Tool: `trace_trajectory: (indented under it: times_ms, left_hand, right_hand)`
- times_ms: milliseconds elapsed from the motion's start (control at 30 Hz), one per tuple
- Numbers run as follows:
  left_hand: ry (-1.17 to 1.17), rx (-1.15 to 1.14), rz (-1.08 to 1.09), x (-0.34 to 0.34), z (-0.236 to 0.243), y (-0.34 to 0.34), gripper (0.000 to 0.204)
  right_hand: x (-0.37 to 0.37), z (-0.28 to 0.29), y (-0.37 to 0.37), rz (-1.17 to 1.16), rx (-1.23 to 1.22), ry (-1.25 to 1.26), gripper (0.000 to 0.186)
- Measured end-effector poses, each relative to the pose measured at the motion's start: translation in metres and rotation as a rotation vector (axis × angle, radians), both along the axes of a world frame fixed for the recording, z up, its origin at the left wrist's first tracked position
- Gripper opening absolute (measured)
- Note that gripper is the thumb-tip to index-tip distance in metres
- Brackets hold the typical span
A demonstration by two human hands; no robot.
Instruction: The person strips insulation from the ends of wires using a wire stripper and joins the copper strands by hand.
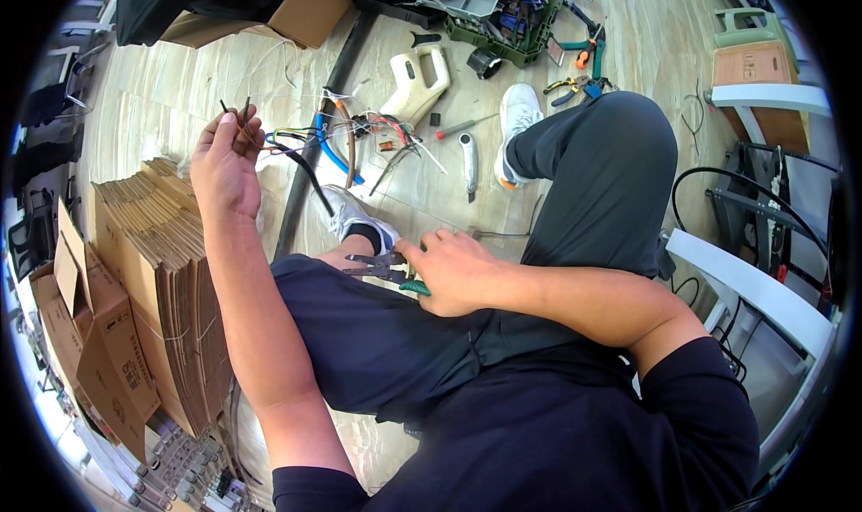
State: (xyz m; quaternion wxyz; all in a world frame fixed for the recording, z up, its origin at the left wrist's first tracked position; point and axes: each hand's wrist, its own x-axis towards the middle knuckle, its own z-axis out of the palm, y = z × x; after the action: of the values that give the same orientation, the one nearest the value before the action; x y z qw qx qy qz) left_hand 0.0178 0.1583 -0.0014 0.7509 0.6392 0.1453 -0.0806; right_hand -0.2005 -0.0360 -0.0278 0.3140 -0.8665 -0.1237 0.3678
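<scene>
Up at the left, my left hand [229,166] pinches thin wires [260,144] between thumb and fingers; dark wire ends poke out past the fingertips. Several coloured strands, blue, yellow and brown among them, run from there to the black cable [310,180] near my shoe. Over my lap, my right hand [458,274] is closed around wire strippers [382,268] with green handles, their grey jaws pointing left. The palm hides most of the handles. The jaws are apart from the wires.
On the floor ahead lie a utility knife [469,166], a screwdriver [465,126], a cream plastic housing [417,81] and pliers [575,88]. A green toolbox [516,41] stands beyond. Folded cardboard [171,279] is stacked left; a white chair [763,288] stands right.
</scene>
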Motion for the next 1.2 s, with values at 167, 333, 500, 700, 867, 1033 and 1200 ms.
trace_trajectory:
  times_ms: [167,333,500,700,867,1033,1200]
  left_hand:
    - [0.023,0.023,0.005,-0.0013,-0.0008,0.0031,0.012]
    - [0.026,0.018,-0.008,-0.0021,-0.0020,0.0058,0.013]
    - [0.027,0.009,-0.016,-0.0036,-0.0001,0.0024,0.013]
    - [0.021,0.016,-0.022,-0.0040,0.0005,0.0011,0.013]
    - [0.030,0.019,-0.025,-0.0023,-0.0024,0.0052,0.015]
    - [0.025,0.021,-0.020,-0.0031,-0.0019,0.0033,0.014]
    - [0.024,0.025,-0.014,-0.0039,-0.0007,0.0023,0.012]
  right_hand:
    - [0.0000,-0.0009,0.0006,0.007,-0.002,0.000,0.073]
    - [0.0004,0.0001,0.0011,0.016,0.004,0.002,0.073]
    - [-0.0002,-0.0002,0.0004,0.012,0.007,0.004,0.074]
    - [0.0012,0.0009,0.0004,0.021,-0.006,0.011,0.074]
    - [0.0020,0.0015,0.0005,0.029,-0.009,0.010,0.074]
    - [0.0022,0.0008,0.0010,0.040,-0.009,0.018,0.074]
    - [-0.0034,-0.0070,0.0022,0.016,-0.001,-0.045,0.074]
